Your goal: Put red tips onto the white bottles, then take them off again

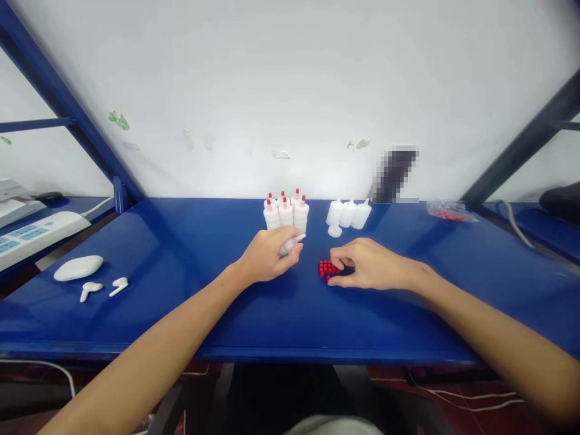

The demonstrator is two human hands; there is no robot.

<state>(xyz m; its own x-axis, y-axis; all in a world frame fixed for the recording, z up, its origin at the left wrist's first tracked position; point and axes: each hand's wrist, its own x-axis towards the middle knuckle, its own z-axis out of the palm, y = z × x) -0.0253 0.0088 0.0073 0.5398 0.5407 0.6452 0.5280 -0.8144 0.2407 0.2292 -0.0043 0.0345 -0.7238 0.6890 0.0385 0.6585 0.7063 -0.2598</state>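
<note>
My left hand (275, 252) is wrapped round a white squeeze bottle (290, 244), whose bare nozzle points to the right. My right hand (362, 266) is over the desk at a cluster of small red caps (325, 267). Its thumb and forefinger are curved and apart, their tips at the right side of the cluster, partly covering it. Behind my left hand stand several white bottles with red caps (285, 212). To their right are three uncapped white bottles (348, 213), with a small white round piece (335, 231) in front of them.
On the left of the blue desk (190, 314) lie a white earbud case (78, 267) and two earbuds (119, 286). A power strip (40, 235) is farther left. A clear bag with red pieces (451, 212) lies at the back right. A white wall (254, 90) rises behind.
</note>
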